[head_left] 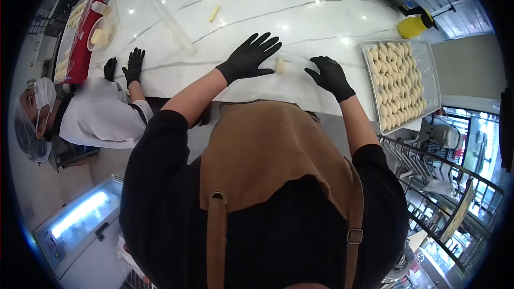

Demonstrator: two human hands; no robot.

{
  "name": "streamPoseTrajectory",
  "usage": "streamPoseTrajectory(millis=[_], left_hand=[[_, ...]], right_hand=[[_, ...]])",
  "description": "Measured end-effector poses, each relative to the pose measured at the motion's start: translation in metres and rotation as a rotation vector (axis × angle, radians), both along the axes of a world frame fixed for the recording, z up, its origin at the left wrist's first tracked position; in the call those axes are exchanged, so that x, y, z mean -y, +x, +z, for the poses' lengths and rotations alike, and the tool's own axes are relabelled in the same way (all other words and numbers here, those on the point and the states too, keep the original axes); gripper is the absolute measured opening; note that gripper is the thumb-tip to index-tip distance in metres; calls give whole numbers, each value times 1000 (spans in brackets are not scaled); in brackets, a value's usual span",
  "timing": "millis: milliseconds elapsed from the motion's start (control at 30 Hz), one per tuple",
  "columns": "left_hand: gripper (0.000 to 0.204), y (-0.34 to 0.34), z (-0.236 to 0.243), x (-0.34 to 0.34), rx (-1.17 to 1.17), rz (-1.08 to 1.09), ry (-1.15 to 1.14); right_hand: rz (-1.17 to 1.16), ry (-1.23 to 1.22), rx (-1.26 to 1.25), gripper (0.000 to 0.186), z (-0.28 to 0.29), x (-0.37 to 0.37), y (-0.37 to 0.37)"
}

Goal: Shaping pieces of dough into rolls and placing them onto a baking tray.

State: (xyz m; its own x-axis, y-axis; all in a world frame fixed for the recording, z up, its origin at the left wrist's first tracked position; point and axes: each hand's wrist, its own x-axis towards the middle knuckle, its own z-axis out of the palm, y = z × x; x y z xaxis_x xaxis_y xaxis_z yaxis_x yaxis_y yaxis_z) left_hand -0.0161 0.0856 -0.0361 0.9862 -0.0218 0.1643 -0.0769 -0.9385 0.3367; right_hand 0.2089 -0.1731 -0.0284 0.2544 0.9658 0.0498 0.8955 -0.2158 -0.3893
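Head view took in a small dough piece (280, 65) on the marble table (230, 83), between the worker's gloved hands. The left hand (249, 60) was spread flat, its thumb near the piece; the right hand (329, 77) was loosely bent, thumb apart from the fingers. I saw neither gripping anything, though contact beneath was hidden. I judged it a shaping step; the next move called for bringing a palm onto the piece. Its long axis ran roughly away from the worker; I couldn't tell one end from the other.
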Motion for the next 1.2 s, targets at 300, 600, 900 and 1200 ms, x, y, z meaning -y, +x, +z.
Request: streamPoseTrajectory(millis=[300,600,900,1200], left_hand=[[50,-8,-57,5,227,82,92],[40,24,-61,-17,-67,-162,-258],[57,108,-52,-22,165,-129,103],[49,-24,-12,-9,-428,129,-208]], right_hand=[[131,54,233,49,-21,-32,-11],[-70,-257,-23,54,-26,25,-52],[-314,25,287,39,-22,-6,-100],[-207,-40,147,37,-14,-37,-57]])
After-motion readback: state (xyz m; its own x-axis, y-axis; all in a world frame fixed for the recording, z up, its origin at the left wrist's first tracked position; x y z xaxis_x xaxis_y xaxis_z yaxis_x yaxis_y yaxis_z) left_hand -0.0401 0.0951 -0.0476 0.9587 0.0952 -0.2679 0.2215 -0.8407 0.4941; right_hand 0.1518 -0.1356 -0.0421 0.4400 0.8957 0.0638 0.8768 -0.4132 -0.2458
